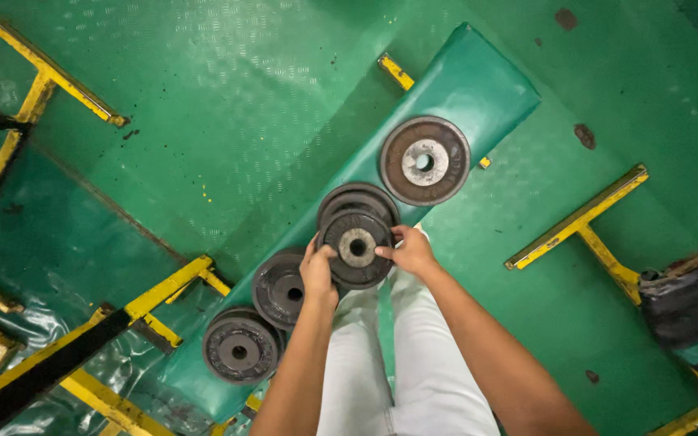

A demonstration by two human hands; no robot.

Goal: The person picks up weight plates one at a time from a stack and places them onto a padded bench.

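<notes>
A dark round weight plate [356, 247] with a pale hub is held over a green padded bench [478, 89]. My left hand [317, 273] grips its left rim and my right hand [409, 250] grips its right rim. Directly under it lies another dark plate [357, 196], of which only the top edge shows. A larger rusty plate [424, 161] lies flat further along the bench. Two more dark plates [283, 288] [240, 347] lie on the bench's near end, to the left of my left arm.
Yellow metal bench frames [583, 220] [50, 77] stand on the green floor to the right and left. Another yellow and black frame [82, 339] sits at the lower left over a green mat. A dark bundled object [688, 299] rests at the right edge. My white trousers [389, 363] show below.
</notes>
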